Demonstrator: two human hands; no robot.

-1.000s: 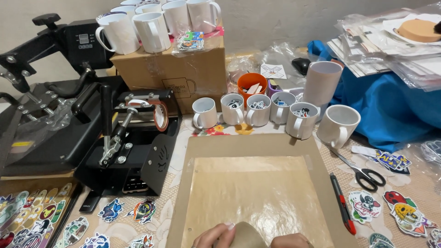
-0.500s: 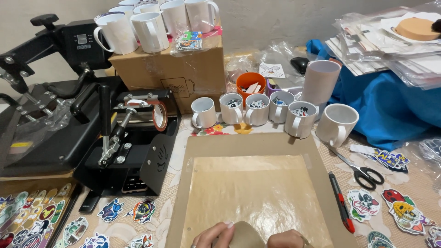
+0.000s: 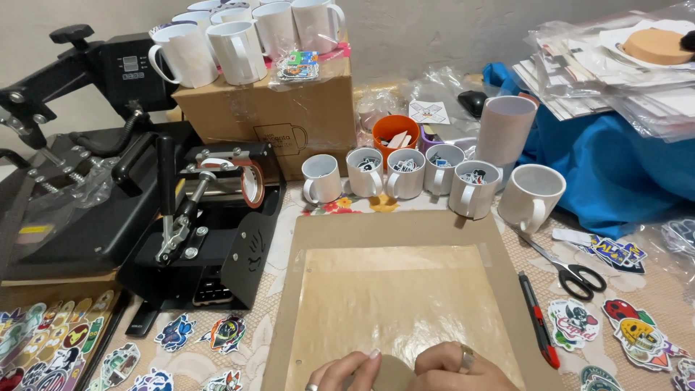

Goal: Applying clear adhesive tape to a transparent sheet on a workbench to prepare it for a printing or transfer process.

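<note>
Both hands, left hand [image 3: 342,373] and right hand [image 3: 452,369], touch one board [image 3: 394,235] below six mugs [image 3: 405,174].

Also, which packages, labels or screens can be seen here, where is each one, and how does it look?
Cardboard box: behind the mug press, brown, with a dark printed mug outline, white mugs on top.
Small screen: on the black heat press at far left, grey rectangle.
Sticker packet: on the box top, clear wrap, colourful.
Plastic sleeves: stacked at upper right on blue cloth, clear with papers inside.
</note>
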